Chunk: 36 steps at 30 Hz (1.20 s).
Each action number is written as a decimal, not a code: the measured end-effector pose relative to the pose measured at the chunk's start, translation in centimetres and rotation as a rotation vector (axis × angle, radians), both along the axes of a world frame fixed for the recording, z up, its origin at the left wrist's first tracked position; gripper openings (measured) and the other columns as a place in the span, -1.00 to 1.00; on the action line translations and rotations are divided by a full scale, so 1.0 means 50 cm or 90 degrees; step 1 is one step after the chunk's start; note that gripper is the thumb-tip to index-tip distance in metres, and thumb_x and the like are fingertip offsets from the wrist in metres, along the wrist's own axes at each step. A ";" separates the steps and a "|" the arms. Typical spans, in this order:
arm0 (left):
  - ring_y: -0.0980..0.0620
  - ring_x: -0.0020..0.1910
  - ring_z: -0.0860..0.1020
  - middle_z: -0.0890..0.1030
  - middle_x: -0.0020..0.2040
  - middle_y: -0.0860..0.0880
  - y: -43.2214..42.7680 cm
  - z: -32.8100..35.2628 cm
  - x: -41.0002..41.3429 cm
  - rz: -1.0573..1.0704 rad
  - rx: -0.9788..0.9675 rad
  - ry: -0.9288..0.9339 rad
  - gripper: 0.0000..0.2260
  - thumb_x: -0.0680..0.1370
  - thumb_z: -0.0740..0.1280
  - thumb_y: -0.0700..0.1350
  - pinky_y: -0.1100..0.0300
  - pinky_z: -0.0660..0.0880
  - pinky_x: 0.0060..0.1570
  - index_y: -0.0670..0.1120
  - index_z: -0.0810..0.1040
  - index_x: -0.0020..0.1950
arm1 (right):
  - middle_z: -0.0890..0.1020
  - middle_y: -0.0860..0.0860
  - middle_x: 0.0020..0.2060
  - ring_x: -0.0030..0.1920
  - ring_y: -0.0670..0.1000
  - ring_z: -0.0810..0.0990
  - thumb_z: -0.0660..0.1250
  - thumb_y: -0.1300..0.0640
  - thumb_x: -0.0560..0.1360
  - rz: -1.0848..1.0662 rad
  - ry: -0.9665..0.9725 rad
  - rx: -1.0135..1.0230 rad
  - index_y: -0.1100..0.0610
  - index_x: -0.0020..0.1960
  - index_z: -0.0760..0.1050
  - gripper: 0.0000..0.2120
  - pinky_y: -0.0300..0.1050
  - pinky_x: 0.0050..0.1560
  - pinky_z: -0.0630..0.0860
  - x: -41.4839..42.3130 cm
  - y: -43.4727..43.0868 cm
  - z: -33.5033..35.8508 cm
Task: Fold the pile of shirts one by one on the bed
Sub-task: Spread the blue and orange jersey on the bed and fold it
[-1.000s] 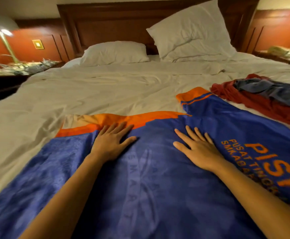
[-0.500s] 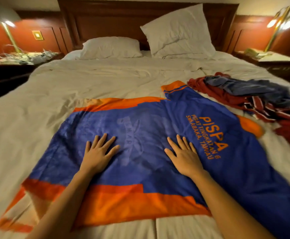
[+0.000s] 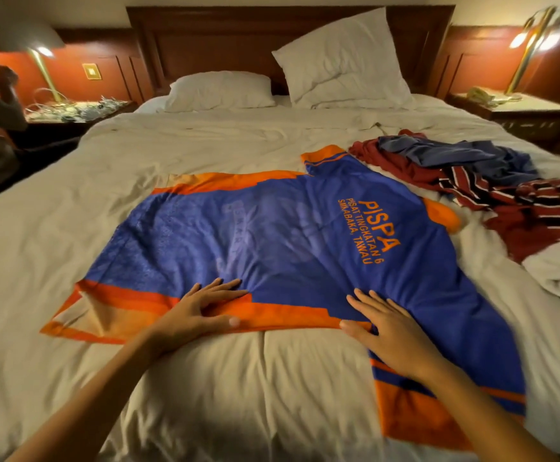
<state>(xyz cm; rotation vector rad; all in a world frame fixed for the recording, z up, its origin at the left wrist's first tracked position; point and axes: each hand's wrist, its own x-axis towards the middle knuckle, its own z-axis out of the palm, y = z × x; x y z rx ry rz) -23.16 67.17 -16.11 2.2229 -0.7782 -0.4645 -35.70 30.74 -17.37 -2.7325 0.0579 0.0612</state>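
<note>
Bed (image 3: 72, 235) fills the frame. Blue-and-orange shirt (image 3: 272, 241) lies spread at centre, with the pile of shirts (image 3: 465, 175) at upper right. Left hand (image 3: 198, 311) and right hand (image 3: 388, 335) press flat, fingers straight, on its lower edge. Orange lettering (image 3: 376, 228) reads "PISPA, PUSAT TINGKATAN 6, SMKABAKA, TAWAU".

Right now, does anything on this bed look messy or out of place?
Mostly the heap of unfolded shirts at the right, crumpled and overlapping. One pillow leans upright against the headboard while the other pillow lies flat. The blue shirt is spread out flat.
</note>
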 end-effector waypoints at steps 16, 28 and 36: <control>0.25 0.30 0.52 0.63 0.20 0.27 0.066 0.024 -0.069 0.128 -0.139 -0.117 -0.73 0.35 0.60 0.12 0.43 0.36 0.27 0.10 0.75 0.00 | 0.62 -0.12 0.08 0.06 0.02 0.63 0.59 0.11 0.35 -0.155 -0.355 0.175 -0.08 -0.20 0.41 -0.67 -0.14 0.01 0.46 -0.124 0.025 -0.023; 0.17 -0.15 0.63 0.67 -0.17 0.15 0.110 0.102 0.031 0.139 0.028 -0.223 -0.84 0.52 0.46 -0.21 0.31 0.49 -0.10 0.07 0.63 -0.06 | 0.62 -0.09 -0.34 -0.29 -0.15 0.54 0.36 0.16 0.57 -0.160 -0.194 0.352 0.07 -0.19 0.53 -0.84 -0.18 -0.14 0.42 0.020 -0.089 0.114; 0.20 -0.15 0.64 0.68 -0.17 0.21 0.173 0.156 0.170 0.050 0.211 -0.106 -0.78 0.53 0.46 -0.20 0.37 0.49 -0.12 0.16 0.69 -0.11 | 0.49 0.13 -0.37 -0.31 -0.10 0.41 0.29 0.09 0.63 -0.076 0.033 0.205 0.25 -0.15 0.56 -0.73 -0.20 -0.26 0.34 0.267 -0.149 0.201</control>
